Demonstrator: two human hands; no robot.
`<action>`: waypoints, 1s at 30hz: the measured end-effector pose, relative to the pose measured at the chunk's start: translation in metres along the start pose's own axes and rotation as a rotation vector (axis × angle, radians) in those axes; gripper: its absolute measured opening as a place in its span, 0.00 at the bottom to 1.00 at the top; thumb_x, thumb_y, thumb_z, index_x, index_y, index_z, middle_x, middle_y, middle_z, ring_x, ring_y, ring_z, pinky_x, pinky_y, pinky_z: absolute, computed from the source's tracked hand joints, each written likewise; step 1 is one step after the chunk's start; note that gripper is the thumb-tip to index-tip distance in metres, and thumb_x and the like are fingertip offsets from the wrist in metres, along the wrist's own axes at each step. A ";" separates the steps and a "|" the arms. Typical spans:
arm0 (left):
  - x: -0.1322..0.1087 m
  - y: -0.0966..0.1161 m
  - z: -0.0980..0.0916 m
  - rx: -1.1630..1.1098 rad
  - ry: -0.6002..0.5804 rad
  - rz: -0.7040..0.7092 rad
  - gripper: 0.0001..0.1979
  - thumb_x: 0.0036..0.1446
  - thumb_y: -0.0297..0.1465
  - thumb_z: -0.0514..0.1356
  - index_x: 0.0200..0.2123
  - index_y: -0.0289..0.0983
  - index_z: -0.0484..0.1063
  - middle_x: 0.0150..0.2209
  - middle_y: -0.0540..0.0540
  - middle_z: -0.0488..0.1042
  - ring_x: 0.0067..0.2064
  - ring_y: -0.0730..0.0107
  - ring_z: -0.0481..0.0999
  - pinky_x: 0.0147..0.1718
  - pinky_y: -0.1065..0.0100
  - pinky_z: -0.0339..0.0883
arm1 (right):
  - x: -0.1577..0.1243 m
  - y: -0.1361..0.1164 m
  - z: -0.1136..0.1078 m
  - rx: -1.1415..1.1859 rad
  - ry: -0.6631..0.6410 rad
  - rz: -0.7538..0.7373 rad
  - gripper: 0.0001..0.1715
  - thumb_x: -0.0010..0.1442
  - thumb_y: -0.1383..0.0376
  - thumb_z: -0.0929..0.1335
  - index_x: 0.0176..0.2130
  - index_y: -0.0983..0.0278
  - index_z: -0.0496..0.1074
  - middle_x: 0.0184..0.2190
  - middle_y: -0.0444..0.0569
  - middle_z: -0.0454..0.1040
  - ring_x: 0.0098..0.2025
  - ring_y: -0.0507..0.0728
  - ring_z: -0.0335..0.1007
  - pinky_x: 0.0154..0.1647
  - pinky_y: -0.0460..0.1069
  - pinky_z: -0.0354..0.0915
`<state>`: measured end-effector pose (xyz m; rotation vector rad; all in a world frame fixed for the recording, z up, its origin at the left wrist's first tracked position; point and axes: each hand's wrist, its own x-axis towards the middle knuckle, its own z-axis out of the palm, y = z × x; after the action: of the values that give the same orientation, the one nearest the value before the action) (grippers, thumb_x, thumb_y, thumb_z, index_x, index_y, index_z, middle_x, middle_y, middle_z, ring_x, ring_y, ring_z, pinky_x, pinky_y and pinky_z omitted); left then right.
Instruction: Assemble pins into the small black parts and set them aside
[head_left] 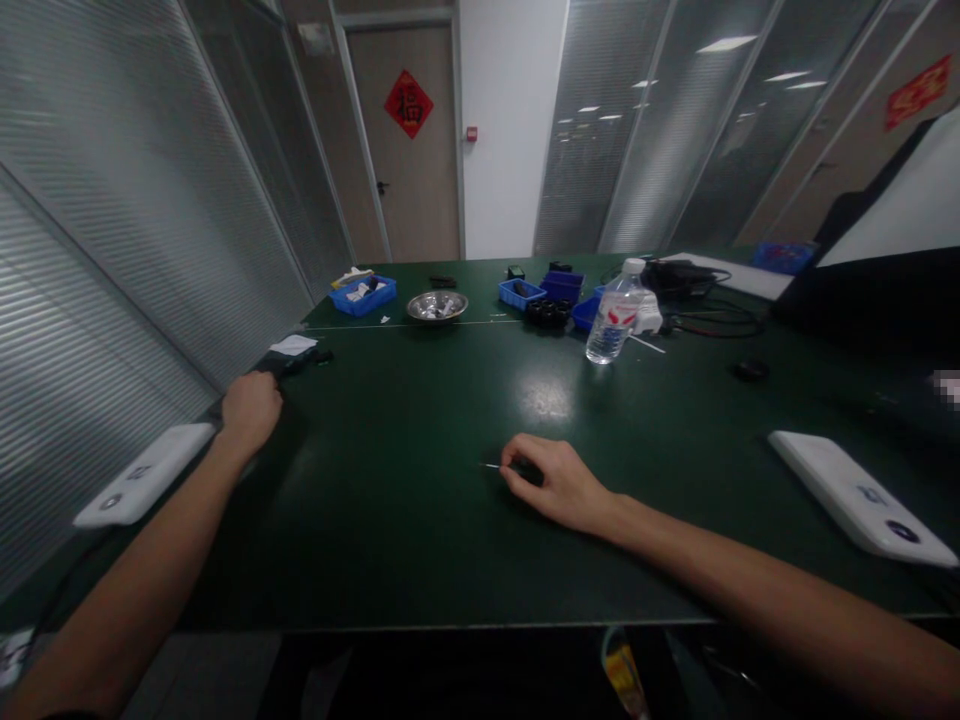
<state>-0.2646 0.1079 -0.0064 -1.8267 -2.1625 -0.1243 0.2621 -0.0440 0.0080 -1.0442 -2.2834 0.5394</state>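
Note:
My right hand (553, 482) rests low over the near middle of the green table, thumb and forefinger pinched together. From the pinch a thin, pale-tipped stick (491, 466) points left; its kind is too small to tell. At the table's left edge, my left hand (252, 410) is closed with the fingers curled down; what they hold, if anything, is hidden. Just beyond it lie a small black object (306, 361) and a white paper (293, 345).
White devices lie at the left (146, 475) and right (862, 495). Farther back are a metal bowl (437, 318), a blue basket (386, 293), a smaller blue basket (523, 302), black round parts (547, 314), a water bottle (611, 325), cables (724, 318) and a mouse (750, 371).

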 end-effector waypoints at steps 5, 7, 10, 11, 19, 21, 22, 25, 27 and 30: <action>0.002 -0.001 -0.002 -0.012 -0.010 0.001 0.16 0.62 0.27 0.52 0.40 0.25 0.78 0.41 0.28 0.77 0.43 0.50 0.77 0.42 0.58 0.69 | -0.001 -0.004 -0.002 -0.002 -0.004 0.002 0.05 0.66 0.63 0.67 0.41 0.63 0.71 0.34 0.45 0.73 0.32 0.51 0.66 0.32 0.47 0.60; 0.002 -0.001 -0.003 -0.013 -0.009 0.011 0.15 0.62 0.27 0.52 0.39 0.25 0.78 0.40 0.29 0.77 0.43 0.50 0.77 0.42 0.59 0.69 | -0.001 -0.005 -0.003 0.000 -0.005 0.002 0.05 0.66 0.64 0.67 0.41 0.63 0.71 0.34 0.45 0.73 0.32 0.52 0.67 0.32 0.47 0.60; 0.001 0.000 -0.003 -0.009 -0.007 0.024 0.15 0.62 0.27 0.52 0.39 0.25 0.77 0.40 0.28 0.76 0.43 0.49 0.77 0.42 0.59 0.69 | -0.001 -0.006 -0.004 0.006 -0.006 0.000 0.04 0.66 0.64 0.67 0.41 0.62 0.71 0.34 0.45 0.73 0.31 0.51 0.66 0.32 0.46 0.60; 0.000 0.000 -0.002 -0.006 -0.006 0.027 0.15 0.62 0.27 0.51 0.39 0.25 0.77 0.41 0.28 0.76 0.44 0.49 0.77 0.41 0.59 0.69 | -0.001 -0.005 -0.004 0.006 -0.005 -0.002 0.04 0.66 0.64 0.67 0.41 0.62 0.71 0.34 0.45 0.73 0.31 0.51 0.66 0.32 0.46 0.59; 0.000 0.002 0.000 0.019 -0.001 0.018 0.17 0.63 0.28 0.50 0.40 0.25 0.76 0.41 0.28 0.76 0.43 0.49 0.76 0.41 0.58 0.69 | 0.000 -0.001 -0.003 0.016 -0.007 -0.007 0.05 0.66 0.63 0.67 0.41 0.62 0.71 0.34 0.44 0.73 0.31 0.51 0.67 0.31 0.46 0.59; 0.001 0.001 0.000 0.022 -0.005 0.019 0.16 0.63 0.29 0.50 0.39 0.26 0.76 0.41 0.28 0.76 0.43 0.49 0.76 0.41 0.58 0.69 | 0.000 -0.002 -0.003 0.013 -0.005 -0.008 0.05 0.66 0.63 0.67 0.42 0.62 0.71 0.34 0.44 0.73 0.31 0.51 0.67 0.32 0.47 0.59; 0.002 0.001 0.000 0.021 -0.006 0.020 0.17 0.63 0.30 0.50 0.38 0.26 0.76 0.41 0.28 0.76 0.43 0.49 0.76 0.41 0.58 0.69 | 0.000 -0.002 -0.003 0.012 -0.004 -0.007 0.05 0.66 0.63 0.67 0.42 0.62 0.71 0.34 0.44 0.73 0.31 0.51 0.67 0.32 0.47 0.59; 0.000 0.002 -0.001 0.021 -0.005 0.014 0.18 0.64 0.32 0.50 0.38 0.26 0.76 0.41 0.28 0.76 0.42 0.48 0.76 0.41 0.58 0.69 | 0.000 -0.003 -0.003 0.006 -0.004 -0.003 0.04 0.66 0.64 0.67 0.41 0.62 0.71 0.34 0.44 0.73 0.31 0.51 0.67 0.32 0.47 0.60; -0.001 0.003 -0.002 0.024 -0.003 0.006 0.18 0.64 0.32 0.50 0.39 0.26 0.76 0.41 0.27 0.76 0.43 0.47 0.76 0.41 0.57 0.69 | -0.001 -0.003 -0.003 0.002 0.001 -0.006 0.05 0.66 0.63 0.67 0.41 0.62 0.71 0.34 0.44 0.73 0.31 0.51 0.67 0.32 0.47 0.59; -0.003 0.007 -0.005 0.029 -0.003 -0.001 0.20 0.64 0.33 0.49 0.40 0.26 0.77 0.42 0.26 0.76 0.43 0.45 0.75 0.40 0.56 0.69 | -0.001 -0.001 -0.002 0.001 0.007 -0.015 0.05 0.66 0.63 0.67 0.42 0.62 0.71 0.34 0.44 0.73 0.31 0.51 0.67 0.32 0.47 0.59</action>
<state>-0.2564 0.1049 -0.0031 -1.8111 -2.1560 -0.0906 0.2634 -0.0454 0.0102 -1.0262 -2.2826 0.5304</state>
